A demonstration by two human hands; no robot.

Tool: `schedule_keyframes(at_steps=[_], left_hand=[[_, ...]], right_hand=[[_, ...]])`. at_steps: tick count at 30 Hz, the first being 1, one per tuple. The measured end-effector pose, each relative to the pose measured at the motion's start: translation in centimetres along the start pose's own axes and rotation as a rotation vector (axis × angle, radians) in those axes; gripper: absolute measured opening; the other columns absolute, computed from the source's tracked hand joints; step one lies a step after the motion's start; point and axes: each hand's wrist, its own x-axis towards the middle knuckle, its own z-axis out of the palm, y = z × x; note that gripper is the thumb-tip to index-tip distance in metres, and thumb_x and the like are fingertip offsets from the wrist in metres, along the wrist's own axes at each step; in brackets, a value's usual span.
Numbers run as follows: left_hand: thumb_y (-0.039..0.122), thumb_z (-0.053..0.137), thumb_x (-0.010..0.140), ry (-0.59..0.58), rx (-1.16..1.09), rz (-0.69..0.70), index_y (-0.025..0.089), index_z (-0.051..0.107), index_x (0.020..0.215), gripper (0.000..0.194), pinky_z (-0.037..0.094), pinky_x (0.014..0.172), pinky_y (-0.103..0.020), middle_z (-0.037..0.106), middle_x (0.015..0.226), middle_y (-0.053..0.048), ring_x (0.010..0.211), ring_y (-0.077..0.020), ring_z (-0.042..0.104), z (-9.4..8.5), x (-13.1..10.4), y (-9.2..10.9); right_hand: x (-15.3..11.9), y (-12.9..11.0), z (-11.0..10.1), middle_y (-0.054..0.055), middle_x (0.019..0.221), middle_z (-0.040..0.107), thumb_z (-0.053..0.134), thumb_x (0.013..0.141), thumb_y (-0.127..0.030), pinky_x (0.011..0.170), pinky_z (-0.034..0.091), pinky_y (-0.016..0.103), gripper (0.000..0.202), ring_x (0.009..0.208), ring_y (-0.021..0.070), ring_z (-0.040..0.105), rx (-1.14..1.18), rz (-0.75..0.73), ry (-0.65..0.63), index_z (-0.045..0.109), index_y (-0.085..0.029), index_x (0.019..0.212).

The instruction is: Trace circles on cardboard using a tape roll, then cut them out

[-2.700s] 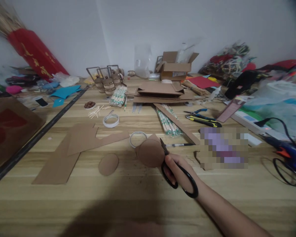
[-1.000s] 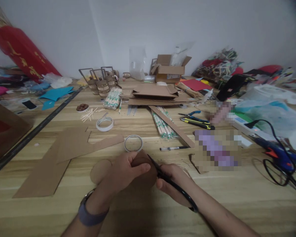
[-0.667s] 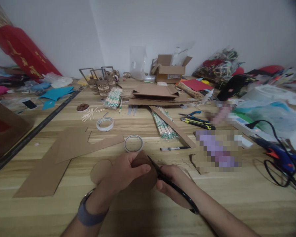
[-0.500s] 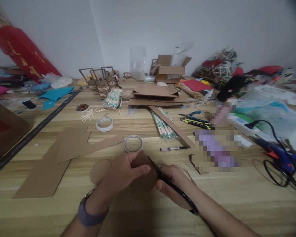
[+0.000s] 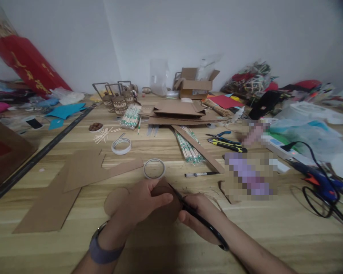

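Near the front middle of the table, my left hand (image 5: 144,201) is closed on a rounded piece of brown cardboard (image 5: 167,209), thumb on top. My right hand (image 5: 201,217) grips black-handled scissors (image 5: 201,219), whose dark blades lie at the cardboard's upper right edge. Part of the blades is hidden, so how far apart they are I cannot tell. Partly under my left wrist, a round cardboard disc (image 5: 116,201) lies flat on the table. Just beyond my left fingers sits a roll of tape (image 5: 154,169).
Cut cardboard sheets (image 5: 50,198) lie at left. Another tape roll (image 5: 121,146), a pen (image 5: 200,174), bundled sticks (image 5: 188,146), pliers (image 5: 219,134) and a utility knife (image 5: 228,145) lie beyond my hands. A corded glue gun (image 5: 320,179) rests at right. Stacked cardboard (image 5: 178,110) stands farther back.
The view has shifted slightly. Both hands keep their holds on the cardboard and scissors, with the blades still at the cardboard's edge; little else differs.
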Motion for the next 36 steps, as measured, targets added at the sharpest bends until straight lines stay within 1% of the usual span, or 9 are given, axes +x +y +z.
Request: schedule_keyframes(at_steps=[3,5,9,11,13,16,21,29,36], left_hand=[[0.036,0.074,0.081,-0.005,0.003,-0.014,0.022,0.077,0.096,0.02,0.052,0.091,-0.039,0.081,0.097,-0.003,0.102,-0.0306,0.071,-0.1,0.1,-0.1],[0.038,0.076,0.079,0.036,-0.009,-0.051,0.022,0.078,0.097,0.024,0.053,0.087,-0.039,0.081,0.096,-0.004,0.099,-0.0312,0.071,0.0,0.0,-0.2],[0.046,0.079,0.073,0.291,-0.148,-0.132,0.022,0.077,0.092,0.031,0.054,0.073,-0.035,0.08,0.09,-0.005,0.087,-0.0295,0.072,0.6,0.1,0.2],[0.05,0.08,0.071,0.374,-0.288,-0.114,0.022,0.076,0.094,0.036,0.055,0.074,-0.035,0.079,0.092,-0.005,0.089,-0.0288,0.072,1.1,0.1,0.4],[0.051,0.08,0.071,0.354,-0.431,-0.076,0.022,0.075,0.1,0.041,0.056,0.081,-0.037,0.08,0.097,-0.006,0.097,-0.0295,0.072,1.9,0.2,0.2],[0.048,0.082,0.072,0.302,-0.541,-0.057,0.021,0.075,0.107,0.044,0.054,0.094,-0.04,0.079,0.109,-0.008,0.11,-0.031,0.07,3.3,0.3,-0.6],[0.041,0.087,0.069,0.434,-0.511,-0.102,0.021,0.073,0.115,0.053,0.051,0.103,-0.044,0.075,0.125,-0.01,0.121,-0.0336,0.065,4.5,0.2,-1.5],[0.04,0.086,0.07,0.43,-0.46,-0.061,0.02,0.075,0.111,0.047,0.051,0.104,-0.043,0.078,0.119,-0.009,0.118,-0.0324,0.067,4.2,0.1,-1.1],[0.041,0.084,0.071,0.461,-0.386,-0.093,0.02,0.073,0.113,0.048,0.05,0.104,-0.046,0.077,0.118,-0.01,0.115,-0.0329,0.068,4.3,0.1,-1.2]], right_hand=[[0.0,-0.1,0.1,-0.004,0.058,0.03,0.029,0.079,-0.096,0.048,0.02,0.025,0.077,0.054,0.0115,0.027,-0.008,-0.004,0.015,0.034,-0.022,0.059],[0.0,0.0,0.2,-0.004,0.057,0.031,0.03,0.079,-0.096,0.048,0.021,0.025,0.077,0.054,0.0119,0.028,0.001,0.007,0.025,0.035,-0.022,0.059],[0.2,0.4,0.2,-0.003,0.056,0.034,0.029,0.077,-0.098,0.048,0.022,0.026,0.078,0.053,0.0126,0.032,0.029,0.07,0.089,0.039,-0.022,0.06],[0.2,0.6,0.2,-0.002,0.056,0.037,0.026,0.08,-0.096,0.048,0.025,0.026,0.078,0.053,0.0131,0.034,0.045,0.074,0.169,0.041,-0.022,0.061],[0.2,0.6,0.1,-0.002,0.056,0.038,0.025,0.084,-0.093,0.049,0.028,0.026,0.076,0.052,0.0133,0.036,0.063,0.066,0.256,0.04,-0.022,0.061],[0.2,0.5,0.3,-0.001,0.056,0.043,0.026,0.086,-0.091,0.049,0.033,0.026,0.075,0.053,0.0145,0.041,0.071,0.052,0.296,0.044,-0.021,0.063],[0.2,0.3,0.6,0.004,0.065,0.057,0.025,0.085,-0.092,0.056,0.043,0.028,0.081,0.061,0.0181,0.051,0.052,-0.011,0.253,0.056,-0.018,0.07],[0.2,0.1,-0.1,-0.003,0.058,0.039,0.022,0.08,-0.096,0.049,0.031,0.025,0.079,0.055,0.0133,0.036,0.082,-0.027,0.18,0.041,-0.022,0.064],[0.1,0.3,-0.1,-0.003,0.059,0.039,0.024,0.081,-0.096,0.049,0.031,0.025,0.077,0.054,0.013,0.035,0.13,-0.025,0.147,0.042,-0.022,0.065]])
